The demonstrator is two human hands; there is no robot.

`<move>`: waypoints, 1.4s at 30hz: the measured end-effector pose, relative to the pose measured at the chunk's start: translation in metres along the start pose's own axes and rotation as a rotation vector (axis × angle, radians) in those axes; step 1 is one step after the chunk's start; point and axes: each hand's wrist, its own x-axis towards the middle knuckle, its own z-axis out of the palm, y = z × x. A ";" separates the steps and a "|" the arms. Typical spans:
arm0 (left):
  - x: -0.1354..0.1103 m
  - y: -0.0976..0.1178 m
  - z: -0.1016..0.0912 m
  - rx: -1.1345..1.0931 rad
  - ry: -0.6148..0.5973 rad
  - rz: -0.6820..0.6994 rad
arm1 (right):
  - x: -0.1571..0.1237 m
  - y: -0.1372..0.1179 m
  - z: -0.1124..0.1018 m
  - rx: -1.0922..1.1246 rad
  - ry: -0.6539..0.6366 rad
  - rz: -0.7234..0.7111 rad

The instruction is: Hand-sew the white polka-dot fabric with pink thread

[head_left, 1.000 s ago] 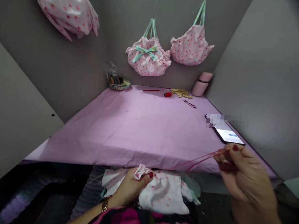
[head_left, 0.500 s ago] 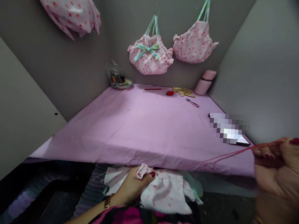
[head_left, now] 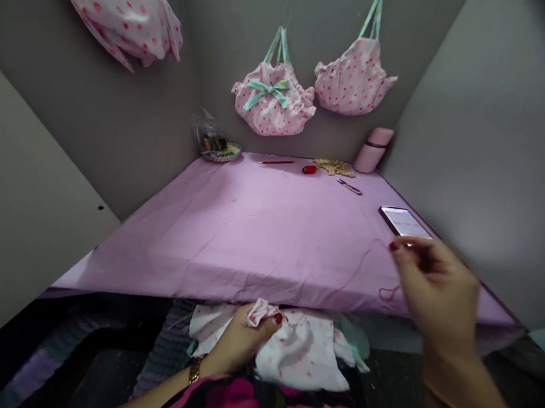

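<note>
My left hand (head_left: 238, 338) is closed on a bunched fold of white fabric with pink dots (head_left: 300, 357), which lies in my lap just below the table's front edge. My right hand (head_left: 430, 289) hovers over the table's right front corner, its fingertips pinched on a thin red thread (head_left: 367, 262). The thread hangs slack in a loop and runs down toward the fabric. Whether a needle is in the pinch is too small to tell.
A pink cloth covers the table (head_left: 252, 227). A phone (head_left: 402, 220) lies at the right edge. At the back are a small basket (head_left: 217, 149), a red pencil (head_left: 276, 162), a red spool (head_left: 309, 169), snips (head_left: 349, 186) and a pink flask (head_left: 373, 149). Dotted fabric bags (head_left: 274, 100) hang on the wall.
My right hand, which had drawn the thread taut out to the far right, has come back left toward the table. The thread is now slack. My left hand has stayed put.
</note>
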 end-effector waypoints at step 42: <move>-0.001 0.001 0.003 -0.157 0.113 -0.048 | -0.080 -0.004 0.018 -0.063 -0.850 -0.094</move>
